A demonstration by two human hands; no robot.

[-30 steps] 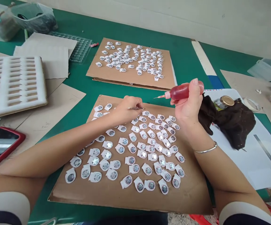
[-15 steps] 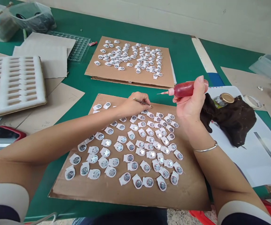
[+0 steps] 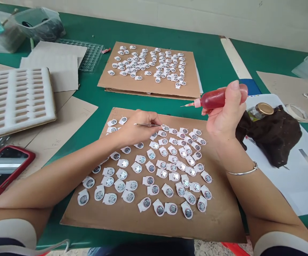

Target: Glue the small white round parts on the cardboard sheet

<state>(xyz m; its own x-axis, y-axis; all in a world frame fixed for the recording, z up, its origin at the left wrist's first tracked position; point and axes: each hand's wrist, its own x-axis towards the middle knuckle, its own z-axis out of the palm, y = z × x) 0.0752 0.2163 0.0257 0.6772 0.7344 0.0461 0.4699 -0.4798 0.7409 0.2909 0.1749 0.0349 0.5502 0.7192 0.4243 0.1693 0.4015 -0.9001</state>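
Observation:
My left hand (image 3: 136,127) pinches a pair of thin metal tweezers (image 3: 145,124) above the near cardboard sheet (image 3: 164,225). Their tip meets a small round metal piece on a white tab (image 3: 165,128) near the sheet's far edge; whether they grip it I cannot tell. Many similar tabbed pieces lie in loose rows across the sheet. My right hand (image 3: 227,115) is wrapped around a squeeze bottle of red liquid (image 3: 212,100). The bottle lies sideways in the air, its needle tip (image 3: 188,105) pointing left, apart from the pieces.
Behind, another cardboard sheet (image 3: 132,83) carries more tabbed pieces. A white slotted foam tray (image 3: 10,96) and a red-cased phone (image 3: 8,170) are at left. On the right lie a dark cloth (image 3: 279,137), a gold-lidded jar (image 3: 263,109) and a tape roll (image 3: 297,112).
My left hand has shifted left and slightly down, bringing the tweezers' tip to a piece in the far row. The view has moved slightly; the bottle stays raised in my right hand.

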